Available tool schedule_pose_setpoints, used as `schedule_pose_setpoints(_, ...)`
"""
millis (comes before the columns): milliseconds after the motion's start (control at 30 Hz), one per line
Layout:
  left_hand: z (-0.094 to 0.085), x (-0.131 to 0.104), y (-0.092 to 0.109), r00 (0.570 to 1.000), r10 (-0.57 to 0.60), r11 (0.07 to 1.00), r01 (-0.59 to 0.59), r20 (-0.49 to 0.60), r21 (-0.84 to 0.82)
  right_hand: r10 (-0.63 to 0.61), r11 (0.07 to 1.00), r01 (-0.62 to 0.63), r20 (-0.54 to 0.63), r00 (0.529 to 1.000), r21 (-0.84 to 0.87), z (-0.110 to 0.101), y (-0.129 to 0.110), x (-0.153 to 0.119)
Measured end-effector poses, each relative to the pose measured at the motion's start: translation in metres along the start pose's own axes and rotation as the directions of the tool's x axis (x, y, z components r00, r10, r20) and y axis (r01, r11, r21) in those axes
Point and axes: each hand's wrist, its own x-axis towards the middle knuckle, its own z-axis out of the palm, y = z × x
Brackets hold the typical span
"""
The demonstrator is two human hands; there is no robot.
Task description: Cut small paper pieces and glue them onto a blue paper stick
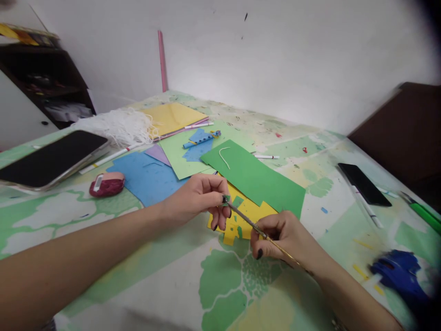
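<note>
My left hand [203, 200] pinches something small at the tip of a thin metal rod; a bit of green shows at its fingertips. The rod [246, 219] slants down to the right, and my right hand [280, 236] is closed round its middle. Below the hands lies cut yellow paper [268, 211] with small green scraps on it. A green sheet [255, 172] lies just beyond, with a pale curved strand [224, 158] on top. Farther back, a rolled blue paper tube [201, 139] rests on a cut blue piece.
At left are a tablet [51, 158], a maroon case [107, 184], blue paper [148, 177] and white strings [117, 126]. A phone [363, 184], green-handled scissors [425, 216] and a blurred blue tool [399, 276] lie at right. Yellow sheets [175, 117] are at the back.
</note>
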Motion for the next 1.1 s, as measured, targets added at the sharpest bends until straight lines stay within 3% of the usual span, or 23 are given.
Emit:
schedule_pose_setpoints(400,0.004,-0.001,0.002,0.999,-0.022,1.000,0.023,-0.044,0.014,-0.015,0.999,0.013,-0.034,0.999,-0.053,-0.001,-0.002,-0.001)
schedule_pose_setpoints(567,0.004,-0.001,0.003,0.998,0.009,1.000,-0.009,-0.067,-0.006,-0.038,0.999,0.037,-0.082,0.996,-0.014,0.001,-0.002,0.000)
schedule_pose_setpoints(700,0.004,0.000,0.002,0.993,0.059,0.998,-0.063,-0.107,-0.026,-0.082,0.989,0.095,-0.119,0.989,0.109,0.002,-0.004,-0.001)
schedule_pose_setpoints(800,0.005,-0.001,0.000,0.988,0.069,0.996,-0.077,-0.140,-0.046,-0.070,0.980,0.101,-0.179,0.981,0.169,0.007,-0.006,-0.001)
schedule_pose_setpoints(1100,0.018,-0.003,-0.005,0.977,0.024,0.995,-0.044,-0.211,-0.092,-0.032,0.996,0.054,-0.268,0.963,0.077,0.027,-0.014,0.000)
